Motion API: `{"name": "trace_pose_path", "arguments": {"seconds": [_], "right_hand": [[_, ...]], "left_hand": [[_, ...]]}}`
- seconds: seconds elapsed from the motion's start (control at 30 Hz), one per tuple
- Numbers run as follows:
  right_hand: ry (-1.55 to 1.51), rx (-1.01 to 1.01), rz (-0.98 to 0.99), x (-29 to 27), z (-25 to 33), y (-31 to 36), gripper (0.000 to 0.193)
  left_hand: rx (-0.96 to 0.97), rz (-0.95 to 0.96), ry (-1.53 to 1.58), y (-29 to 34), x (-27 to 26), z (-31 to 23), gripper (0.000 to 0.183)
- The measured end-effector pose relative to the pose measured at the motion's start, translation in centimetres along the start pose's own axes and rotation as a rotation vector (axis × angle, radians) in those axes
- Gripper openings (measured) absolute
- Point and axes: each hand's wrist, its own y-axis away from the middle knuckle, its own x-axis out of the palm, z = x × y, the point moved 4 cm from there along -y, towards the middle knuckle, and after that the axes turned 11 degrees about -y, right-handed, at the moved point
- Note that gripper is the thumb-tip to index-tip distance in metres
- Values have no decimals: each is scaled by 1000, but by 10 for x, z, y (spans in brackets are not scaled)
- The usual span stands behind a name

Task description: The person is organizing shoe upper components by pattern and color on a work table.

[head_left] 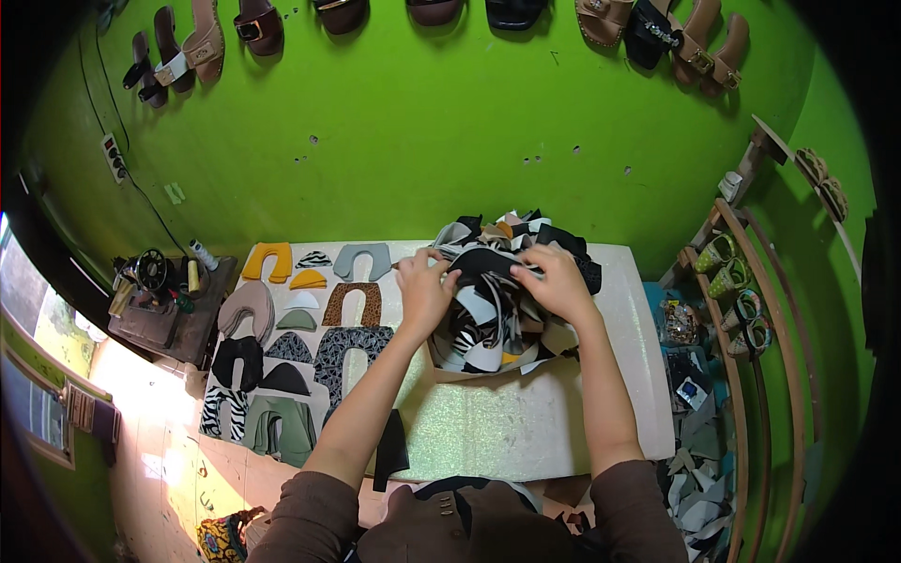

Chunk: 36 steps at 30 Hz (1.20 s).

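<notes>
Dark curved piece [488, 262] held between left hand [427, 289] and right hand [560, 281]

At the far left, a machine with a black wheel [150, 270] stands on a small brown table [161, 330], with a pale cone of thread [201, 253] near it. Above, a power strip [114, 158] is fixed to the green wall [404, 141].

On the left part of the pale worktable [469, 422], cut pieces lie in rough columns: a zebra-striped arch [211, 410], green arches [282, 432], a yellow arch [269, 251], a black half-moon [284, 379], a leopard-spotted arch [353, 289] and a grey arch [362, 251].

Next comes the left hand, its fingers closed on the left end of the dark curved piece. That piece spans the gap over a jumbled heap of scraps [477, 305] at the back of the worktable. The right hand, apart from the left, pinches the other end.

Farther right, more scraps [699, 469] lie beside the worktable, and green sandals [728, 278] rest on a wooden rack [794, 375] along the wall.
</notes>
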Motion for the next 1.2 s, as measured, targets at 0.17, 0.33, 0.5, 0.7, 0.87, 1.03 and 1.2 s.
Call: {"name": "trace_pose_path", "arguments": {"seconds": [0.17, 0.33, 0.5, 0.7, 0.87, 1.03, 1.2], "right_hand": [[55, 65, -26, -13, 16, 11, 39], [407, -202, -72, 9, 26, -9, 28], [460, -259, -123, 5, 13, -24, 7], [377, -335, -251, -16, 33, -42, 8], [349, -281, -285, -28, 42, -50, 7], [136, -264, -457, -53, 49, -55, 10], [-259, -59, -541, -68, 38, -54, 18]], "left_hand": [[335, -138, -229, -21, -30, -43, 14], [566, -334, -302, -35, -32, -75, 21], [286, -196, 3, -32, -28, -60, 19], [227, 71, 75, -15, -12, -35, 38], [83, 21, 388, -24, -13, -29, 65], [68, 111, 472, -19, -6, -18, 60], [-45, 173, 633, 3, 17, -9, 47]]}}
